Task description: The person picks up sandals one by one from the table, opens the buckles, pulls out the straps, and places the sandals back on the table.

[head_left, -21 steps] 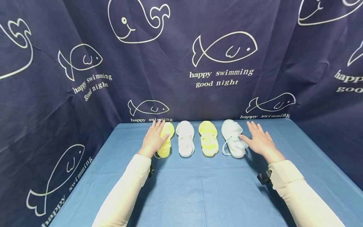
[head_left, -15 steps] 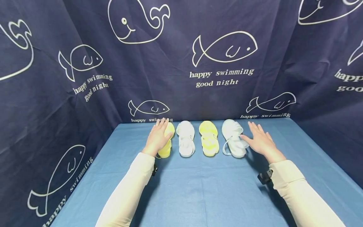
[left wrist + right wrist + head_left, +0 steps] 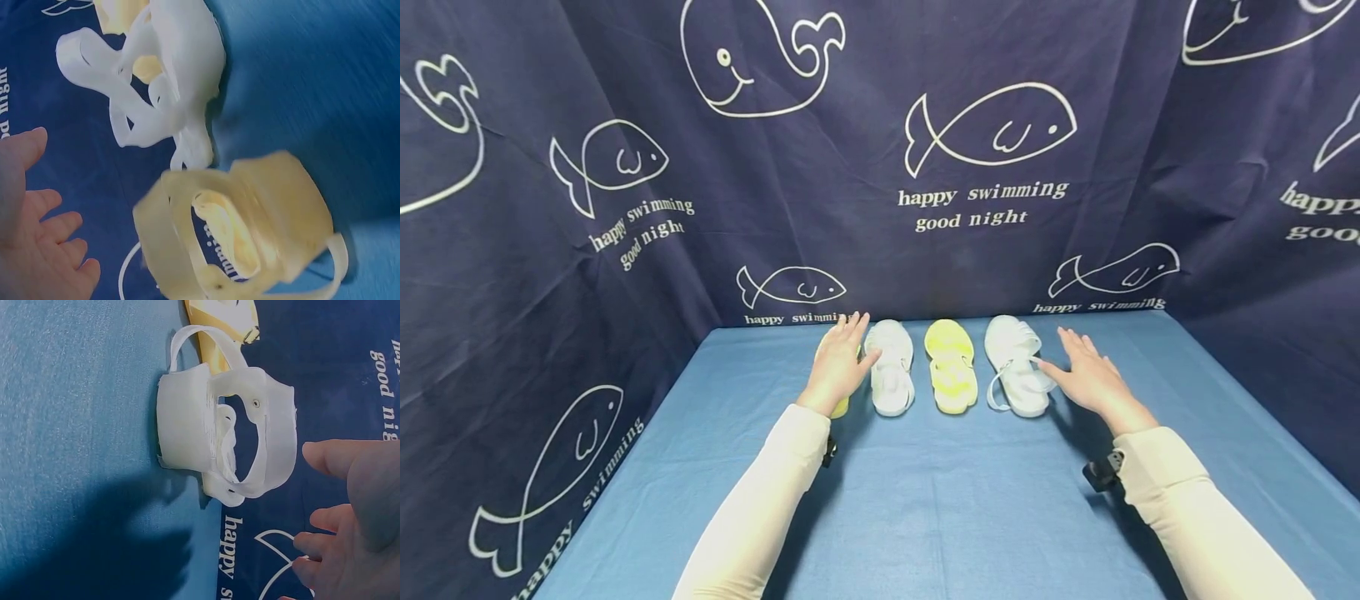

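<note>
Four would exceed the count, so several sandals stand in a row at the back of the blue table. Over the leftmost yellow sandal (image 3: 284, 212) hovers my left hand (image 3: 838, 363), fingers spread and holding nothing, hiding most of it in the head view. Beside it is a white sandal (image 3: 891, 367), close to my left thumb. A second yellow sandal (image 3: 951, 367) follows, then a second white sandal (image 3: 1017, 367) with its strap hanging out to the left. My right hand (image 3: 1092, 375) is just right of that one, fingers extended, thumb overlapping its strap in the head view.
The blue cloth (image 3: 925, 508) covers the table. A dark blue curtain (image 3: 880, 267) printed with white fish and whales rises behind it and at both sides. Black wrist cameras are strapped under both sleeves (image 3: 1157, 467).
My left hand has moved to the right, from the left side of the leftmost yellow sandal to over it. The right hand and the sandals stay nearly where they were.
</note>
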Demonstrator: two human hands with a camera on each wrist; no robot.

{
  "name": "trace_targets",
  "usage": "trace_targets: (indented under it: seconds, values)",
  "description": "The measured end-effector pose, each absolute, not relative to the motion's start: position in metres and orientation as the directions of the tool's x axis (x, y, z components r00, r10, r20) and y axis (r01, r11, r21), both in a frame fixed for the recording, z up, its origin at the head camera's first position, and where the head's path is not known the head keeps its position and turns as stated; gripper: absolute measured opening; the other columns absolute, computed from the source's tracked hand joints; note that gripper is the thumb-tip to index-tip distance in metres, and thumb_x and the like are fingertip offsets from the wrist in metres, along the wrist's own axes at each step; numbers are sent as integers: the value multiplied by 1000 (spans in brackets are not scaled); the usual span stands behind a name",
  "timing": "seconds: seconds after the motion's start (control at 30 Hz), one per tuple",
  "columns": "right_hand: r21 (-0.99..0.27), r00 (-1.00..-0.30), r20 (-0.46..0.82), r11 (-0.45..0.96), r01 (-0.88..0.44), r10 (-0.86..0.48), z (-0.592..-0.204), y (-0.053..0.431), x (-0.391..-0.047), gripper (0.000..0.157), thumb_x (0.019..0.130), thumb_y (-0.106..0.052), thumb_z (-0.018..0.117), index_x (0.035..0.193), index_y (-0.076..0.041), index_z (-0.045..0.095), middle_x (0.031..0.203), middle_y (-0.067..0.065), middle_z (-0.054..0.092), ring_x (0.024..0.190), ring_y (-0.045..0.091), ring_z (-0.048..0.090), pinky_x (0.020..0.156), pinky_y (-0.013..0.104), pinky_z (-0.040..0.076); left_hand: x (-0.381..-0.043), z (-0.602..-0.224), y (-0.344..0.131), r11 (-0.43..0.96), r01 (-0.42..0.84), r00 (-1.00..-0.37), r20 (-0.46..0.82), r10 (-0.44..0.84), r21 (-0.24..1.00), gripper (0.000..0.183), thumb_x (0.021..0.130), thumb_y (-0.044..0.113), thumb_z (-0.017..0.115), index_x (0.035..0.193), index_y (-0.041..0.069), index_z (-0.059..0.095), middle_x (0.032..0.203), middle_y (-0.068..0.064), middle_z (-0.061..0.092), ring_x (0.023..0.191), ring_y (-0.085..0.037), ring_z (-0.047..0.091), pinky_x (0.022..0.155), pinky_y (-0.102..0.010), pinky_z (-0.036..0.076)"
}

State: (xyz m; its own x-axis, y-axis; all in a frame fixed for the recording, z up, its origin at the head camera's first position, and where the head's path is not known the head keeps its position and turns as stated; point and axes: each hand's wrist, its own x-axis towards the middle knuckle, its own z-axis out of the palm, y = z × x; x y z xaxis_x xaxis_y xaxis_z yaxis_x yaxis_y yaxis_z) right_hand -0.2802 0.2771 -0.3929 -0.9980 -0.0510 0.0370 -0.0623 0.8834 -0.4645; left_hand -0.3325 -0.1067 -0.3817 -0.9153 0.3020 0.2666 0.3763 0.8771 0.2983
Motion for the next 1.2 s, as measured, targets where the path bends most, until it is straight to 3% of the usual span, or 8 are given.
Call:
trace_targets:
  seconds: [0.57, 0.8, 1.2]
  values:
    - [-536, -1000, 0, 844, -19, -23, -395, 277, -278, 84, 100, -42, 45, 151, 6, -1, 151, 39, 13, 138, 57, 13, 110, 67, 17, -335, -374, -59, 846, 452, -886, 256, 387, 284, 69, 98, 43, 53, 153, 13, 27, 160, -8, 25, 150, -26, 15, 122, -40, 18]
    - [-562, -999, -42, 827, 24, 0, -394, 275, -278, 85, 100, -47, 42, 152, 2, -4, 151, 39, 14, 135, 58, 18, 109, 68, 21, -334, -372, -43, 823, 430, -901, 235, 365, 370, 73, 97, 44, 54, 154, 9, 23, 161, -7, 24, 150, -23, 15, 121, -41, 19]
    - [-573, -999, -26, 819, 38, 29, -401, 273, -281, 84, 100, -47, 41, 151, 7, 1, 151, 39, 13, 134, 60, 17, 108, 69, 20, -327, -372, -7, 780, 463, -885, 261, 385, 421, 76, 97, 41, 56, 154, 6, 20, 160, -8, 24, 150, -21, 15, 121, -36, 21]
